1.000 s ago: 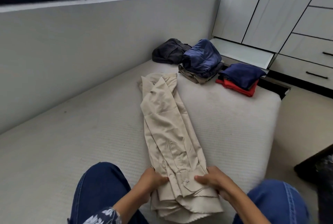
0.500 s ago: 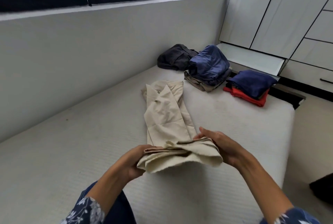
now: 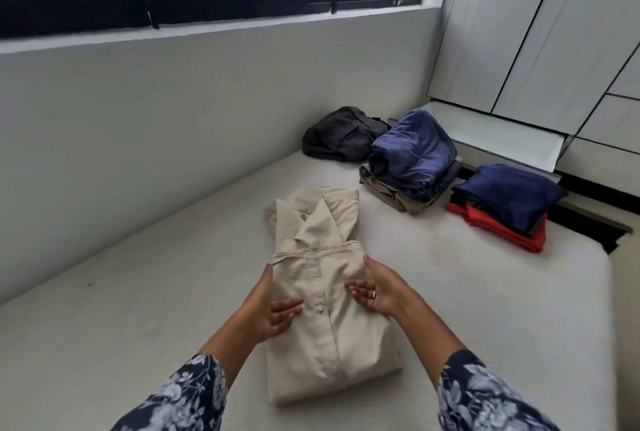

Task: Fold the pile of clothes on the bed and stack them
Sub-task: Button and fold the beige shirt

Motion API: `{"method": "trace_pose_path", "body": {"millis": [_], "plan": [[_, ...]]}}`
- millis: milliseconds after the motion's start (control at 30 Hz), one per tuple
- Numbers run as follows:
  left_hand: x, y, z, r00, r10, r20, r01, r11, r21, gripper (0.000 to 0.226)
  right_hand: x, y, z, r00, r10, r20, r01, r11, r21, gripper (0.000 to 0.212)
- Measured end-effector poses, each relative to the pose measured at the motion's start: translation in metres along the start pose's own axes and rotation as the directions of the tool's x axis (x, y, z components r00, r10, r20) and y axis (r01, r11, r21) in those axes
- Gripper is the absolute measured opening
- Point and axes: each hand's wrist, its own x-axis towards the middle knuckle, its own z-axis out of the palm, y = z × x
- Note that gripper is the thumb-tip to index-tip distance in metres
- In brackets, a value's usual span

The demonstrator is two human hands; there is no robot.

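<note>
A beige button-front shirt (image 3: 325,295) lay folded over on itself in the middle of the bed (image 3: 138,326). The left hand (image 3: 273,306) and right hand (image 3: 377,288) flanked it, palms turned inward, fingers relaxed and spread, gripping nothing; the right wore a ring. Whether they touched the cloth could not be told. Farther back sat a blue-over-khaki stack (image 3: 412,164), a navy-over-red stack (image 3: 505,202) and a dark crumpled garment (image 3: 343,132). No writing or label was legible.
</note>
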Motion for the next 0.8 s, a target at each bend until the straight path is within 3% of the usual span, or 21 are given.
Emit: {"method": "trace_pose_path", "body": {"millis": [67, 167, 267, 367, 433, 533, 600, 700, 733, 767, 800], "plan": [[0.007, -0.002, 0.000, 1.000, 0.015, 0.000, -0.015, 0.996, 0.083, 0.078, 0.012, 0.005, -0.002, 1.000, 0.017, -0.005, -0.017, 1.000, 0.008, 0.054], [0.008, -0.007, -0.001, 0.995, 0.089, -0.036, -0.082, 0.984, 0.157, 0.054, 0.010, 0.011, -0.005, 0.999, -0.054, 0.000, 0.054, 0.997, 0.052, 0.031], [-0.001, -0.022, -0.007, 0.954, 0.272, -0.123, -0.251, 0.955, 0.158, 0.056, -0.004, 0.023, -0.013, 0.976, -0.216, -0.028, 0.217, 0.975, 0.038, 0.016], [-0.022, -0.048, -0.013, 0.882, 0.413, -0.229, -0.334, 0.888, 0.315, 0.068, -0.025, 0.043, -0.033, 0.864, -0.485, -0.134, 0.419, 0.841, -0.343, 0.025], [-0.034, -0.065, -0.020, 0.870, 0.405, -0.281, -0.284, 0.878, 0.386, 0.069, -0.049, 0.061, -0.048, 0.788, -0.599, -0.144, 0.445, 0.715, -0.539, 0.022], [-0.046, -0.086, -0.025, 0.941, 0.247, -0.232, -0.132, 0.898, 0.421, 0.055, -0.067, 0.091, -0.065, 0.839, -0.539, -0.080, 0.404, 0.714, -0.571, 0.032], [-0.052, -0.098, -0.022, 0.972, 0.170, -0.161, -0.084, 0.894, 0.440, 0.046, -0.071, 0.106, -0.068, 0.896, -0.443, -0.002, 0.356, 0.722, -0.594, 0.053], [-0.054, -0.108, -0.012, 0.967, 0.216, -0.132, -0.148, 0.906, 0.395, 0.033, -0.069, 0.119, -0.066, 0.900, -0.421, 0.107, 0.348, 0.551, -0.758, 0.110], [-0.053, -0.108, -0.009, 0.959, 0.242, -0.146, -0.173, 0.910, 0.377, 0.031, -0.067, 0.119, -0.064, 0.906, -0.401, 0.134, 0.328, 0.467, -0.821, 0.117], [-0.053, -0.110, -0.009, 0.950, 0.267, -0.161, -0.194, 0.911, 0.365, 0.032, -0.067, 0.119, -0.062, 0.912, -0.384, 0.145, 0.301, 0.386, -0.872, 0.108], [-0.050, -0.110, -0.009, 0.944, 0.284, -0.170, -0.207, 0.907, 0.366, 0.036, -0.065, 0.119, -0.062, 0.907, -0.393, 0.154, 0.295, 0.331, -0.896, 0.083]]}}
